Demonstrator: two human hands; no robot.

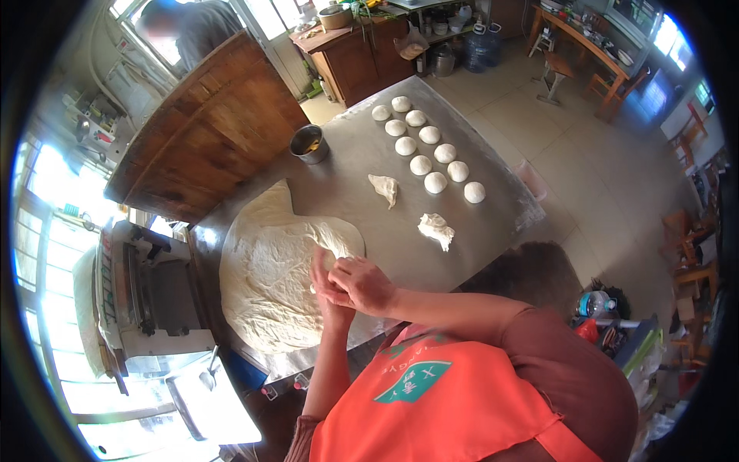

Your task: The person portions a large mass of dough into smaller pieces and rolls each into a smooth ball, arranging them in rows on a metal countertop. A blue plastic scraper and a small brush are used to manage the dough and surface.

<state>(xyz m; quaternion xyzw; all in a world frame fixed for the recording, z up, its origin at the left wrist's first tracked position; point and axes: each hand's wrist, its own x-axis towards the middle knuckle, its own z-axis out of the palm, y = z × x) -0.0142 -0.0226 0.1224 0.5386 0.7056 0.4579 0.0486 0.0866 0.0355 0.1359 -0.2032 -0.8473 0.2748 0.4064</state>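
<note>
A large soft slab of pale dough (265,260) spreads over the left part of the metal tabletop (340,167). My left hand (330,286) is at its near right edge, with dough showing beside the fingers. Over it crosses my right hand (365,284), fingers bent against the left one where a stretched fold of dough (338,245) runs into the grip. The hands overlap, hiding the dough between them. Two loose dough scraps, a thin one (385,189) and a ragged one (437,230), lie to the right. Beyond them, several round dough balls (435,182) stand in two rows.
A dark metal pot (309,144) stands by an upright wooden board (219,121) at the table's far left. A dough-rolling machine (153,289) adjoins the left edge. Behind the board is another person (205,32). A wooden cabinet (364,55) stands past the far edge.
</note>
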